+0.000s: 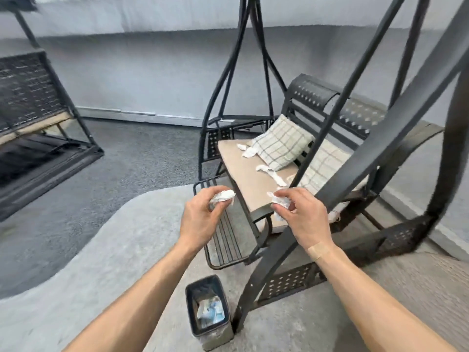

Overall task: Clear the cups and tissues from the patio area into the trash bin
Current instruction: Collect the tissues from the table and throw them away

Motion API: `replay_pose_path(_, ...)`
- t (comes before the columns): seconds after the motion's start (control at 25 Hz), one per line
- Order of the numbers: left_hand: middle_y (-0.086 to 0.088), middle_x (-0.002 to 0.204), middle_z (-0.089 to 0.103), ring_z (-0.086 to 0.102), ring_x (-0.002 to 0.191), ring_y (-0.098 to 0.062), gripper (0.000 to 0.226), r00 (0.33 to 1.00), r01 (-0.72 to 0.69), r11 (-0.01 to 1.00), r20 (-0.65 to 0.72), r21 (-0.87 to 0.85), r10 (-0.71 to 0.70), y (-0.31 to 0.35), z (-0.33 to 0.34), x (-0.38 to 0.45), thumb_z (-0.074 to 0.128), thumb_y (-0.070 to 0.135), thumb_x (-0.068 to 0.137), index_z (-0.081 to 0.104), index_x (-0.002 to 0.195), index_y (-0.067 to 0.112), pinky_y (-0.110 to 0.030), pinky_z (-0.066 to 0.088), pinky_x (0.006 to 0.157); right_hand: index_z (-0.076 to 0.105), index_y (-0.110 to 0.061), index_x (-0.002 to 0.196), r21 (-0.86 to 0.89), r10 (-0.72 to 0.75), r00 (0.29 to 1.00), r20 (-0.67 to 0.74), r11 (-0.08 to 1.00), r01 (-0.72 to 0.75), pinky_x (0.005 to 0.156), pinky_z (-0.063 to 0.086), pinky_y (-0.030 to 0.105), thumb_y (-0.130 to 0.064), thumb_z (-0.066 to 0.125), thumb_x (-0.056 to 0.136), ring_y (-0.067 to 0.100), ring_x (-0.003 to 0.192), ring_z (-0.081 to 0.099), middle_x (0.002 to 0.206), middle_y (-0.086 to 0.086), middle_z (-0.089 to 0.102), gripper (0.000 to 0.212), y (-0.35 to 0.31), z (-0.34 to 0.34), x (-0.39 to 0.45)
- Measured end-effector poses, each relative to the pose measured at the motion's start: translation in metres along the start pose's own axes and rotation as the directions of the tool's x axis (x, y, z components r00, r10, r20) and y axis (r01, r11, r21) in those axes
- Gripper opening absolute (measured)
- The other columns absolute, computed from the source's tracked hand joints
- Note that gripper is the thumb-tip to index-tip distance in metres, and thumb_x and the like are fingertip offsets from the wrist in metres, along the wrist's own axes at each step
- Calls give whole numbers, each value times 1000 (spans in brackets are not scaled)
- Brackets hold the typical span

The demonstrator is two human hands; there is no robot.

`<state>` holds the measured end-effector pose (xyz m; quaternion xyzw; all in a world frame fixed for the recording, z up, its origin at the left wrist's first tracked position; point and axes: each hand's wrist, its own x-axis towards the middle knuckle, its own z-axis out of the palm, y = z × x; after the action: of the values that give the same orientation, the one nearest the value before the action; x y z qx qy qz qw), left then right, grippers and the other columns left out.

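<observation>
Grey carpet and a pale shaggy rug [106,250] floor this patio set, where a black metal swing bench [312,97] carries a beige seat cushion [243,168]. I note my left hand [200,219] pinching a crumpled white tissue wad [223,195] between thumb and fingertips, and my right hand [302,217] curled round a second crumpled white tissue [278,201], both held above the front edge of the seat. Two loose white tissues remain on the cushion: one cluster [247,151] beside the checked cream pillow [281,143], and one long twisted strip [271,174] whose long axis runs diagonally from the pillow's lower corner toward the near seat edge. The small dark rectangular trash bin [210,311] stands on the rug, well below both hands, beside the slanted frame leg [269,257], upright, its long side running away from me, with crumpled waste already inside. Risks, in my judgement: the bin mouth is narrow, so a light wad released from this height may drift and land on the rug; the right arm passes close to the frame leg and could strike it on the way down; the left pinch looks shallow and may shed the wad early. No cups are visible.
</observation>
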<state>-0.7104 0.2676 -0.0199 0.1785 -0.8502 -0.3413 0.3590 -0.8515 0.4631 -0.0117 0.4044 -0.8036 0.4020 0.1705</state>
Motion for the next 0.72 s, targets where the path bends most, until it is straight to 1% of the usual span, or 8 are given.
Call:
replay_pose_path(0.08,13,105,69,62,94,-6,23,999,54,998,-3,22,-54,-35,-31,-5,69,22,89,67,111,26,-34,54,77,70,-21,101,45,-5,998,55,999,3,67,51,28,-27,78,76,4,61,48,97,-8,66,27,-26,41,6)
replay_pose_path(0.16,11,104,69,62,94,-11,22,995,100,994,9,41,-101,-69,-57,-10,67,21,91,66,112,25,-40,54,77,71,-20,104,77,7,995,104,997,-15,69,50,26,-23,79,76,2,64,49,97,-6,66,30,-46,82,10)
replay_pose_path(0.32,16,102,67,61,88,-8,21,977,208,975,17,82,-210,-128,-85,-20,63,27,92,62,111,35,-39,54,75,71,-18,110,102,76,981,180,990,-96,73,45,18,-15,76,80,1,71,49,101,-3,68,31,-65,144,5)
replay_pose_path(0.4,18,98,67,62,78,-9,22,957,285,954,30,91,-288,-152,-86,-24,63,30,92,58,110,40,-37,53,70,71,-17,112,95,97,972,215,988,-120,74,49,22,-13,75,81,4,70,51,103,-2,68,32,-66,167,0)
replay_pose_path(0.48,19,93,66,62,72,-12,22,928,365,926,35,98,-370,-176,-81,-30,63,31,91,57,108,42,-36,52,67,70,-17,113,65,123,955,271,987,-146,76,54,29,-13,75,81,5,71,53,104,-2,68,33,-62,188,-7)
replay_pose_path(0.56,20,93,66,63,76,-11,23,892,443,891,52,103,-449,-202,-69,-40,64,29,90,57,108,41,-36,53,70,70,-18,114,38,171,929,329,980,-194,79,54,31,-12,74,82,4,73,53,106,-4,66,33,-50,214,-17)
replay_pose_path(0.64,18,95,67,63,79,-9,24,842,528,844,72,99,-535,-228,-52,-55,65,27,89,57,107,41,-36,54,72,69,-20,115,21,218,897,386,969,-245,81,53,28,-10,73,82,2,72,53,108,-6,65,34,-33,241,-27)
replay_pose_path(0.72,18,94,68,61,73,-1,28,778,617,782,80,93,-623,-260,-28,-75,65,24,88,56,106,44,-33,51,67,68,-21,116,-6,251,861,442,961,-277,81,49,21,-9,72,82,-1,70,52,110,-7,65,36,-10,274,-40)
